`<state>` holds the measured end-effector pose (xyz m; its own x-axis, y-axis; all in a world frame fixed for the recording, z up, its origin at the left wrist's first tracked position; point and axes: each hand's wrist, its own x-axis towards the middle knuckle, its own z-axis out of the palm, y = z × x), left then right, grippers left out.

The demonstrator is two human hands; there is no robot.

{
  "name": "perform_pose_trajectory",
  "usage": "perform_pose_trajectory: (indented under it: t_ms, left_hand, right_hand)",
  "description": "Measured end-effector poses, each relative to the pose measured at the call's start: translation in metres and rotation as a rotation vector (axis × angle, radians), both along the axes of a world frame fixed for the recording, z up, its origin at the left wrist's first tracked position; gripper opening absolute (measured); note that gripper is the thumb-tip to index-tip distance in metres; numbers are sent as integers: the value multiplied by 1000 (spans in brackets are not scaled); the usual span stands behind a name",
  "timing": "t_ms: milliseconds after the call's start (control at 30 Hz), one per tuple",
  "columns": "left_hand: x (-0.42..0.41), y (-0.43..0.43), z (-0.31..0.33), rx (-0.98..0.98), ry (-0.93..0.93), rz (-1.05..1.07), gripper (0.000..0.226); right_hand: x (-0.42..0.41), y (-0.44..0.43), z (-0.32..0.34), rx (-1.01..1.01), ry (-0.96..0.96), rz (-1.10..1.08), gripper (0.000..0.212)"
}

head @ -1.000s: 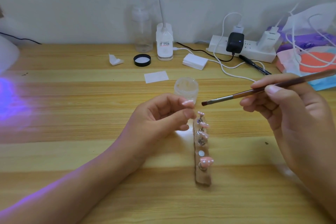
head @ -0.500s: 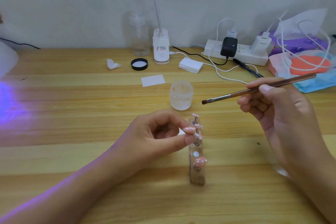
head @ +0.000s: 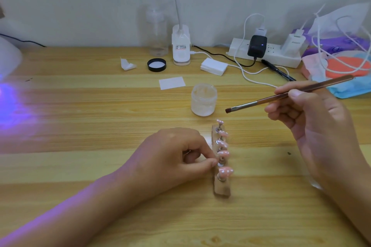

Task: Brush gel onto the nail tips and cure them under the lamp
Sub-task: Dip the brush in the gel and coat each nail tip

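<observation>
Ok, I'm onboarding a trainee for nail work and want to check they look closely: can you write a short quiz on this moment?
1. True or false: the right hand holds the brush with its bristles dipped in the jar.
2. The left hand pinches at: A) a black lid, B) the nail tip stand, C) a slip of paper.
3. Fill in: the purple glow falls on the table's ____ side.

Key:
1. False. The bristles hang in the air, clear of the jar.
2. B.
3. Left.
</observation>
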<state>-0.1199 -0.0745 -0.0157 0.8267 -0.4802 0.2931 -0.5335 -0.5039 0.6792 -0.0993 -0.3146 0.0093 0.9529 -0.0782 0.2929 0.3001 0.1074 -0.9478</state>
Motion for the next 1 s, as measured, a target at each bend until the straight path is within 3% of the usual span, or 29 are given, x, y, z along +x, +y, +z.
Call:
perform_pose_trajectory:
  t_ms: [200,367,633,700,800,1000]
  left_hand:
    - [-1,2,2,61,-38,-215,18]
    - [-3,2,1,104,-79,-225,22]
    - [-14,-14,2,208,-584,-155,15]
    - [-17,-14,5,215,-633,-163,17]
    - [-20,-15,11,-3,-416,-189,15]
    - [-4,-15,14,-764,459,18,11]
  right_hand:
    - [-1,0,1,7,5,-15,22]
    - [-1,1,0,-11,4,-17,23]
    - [-2,-1,-1,-6,-3,-39,24]
    - [-1,-1,-1,-10,-7,-48,24]
    - [0,-1,-2,-10,-34,-71,23]
    - [-2,2,-2,-65,-120,-78,19]
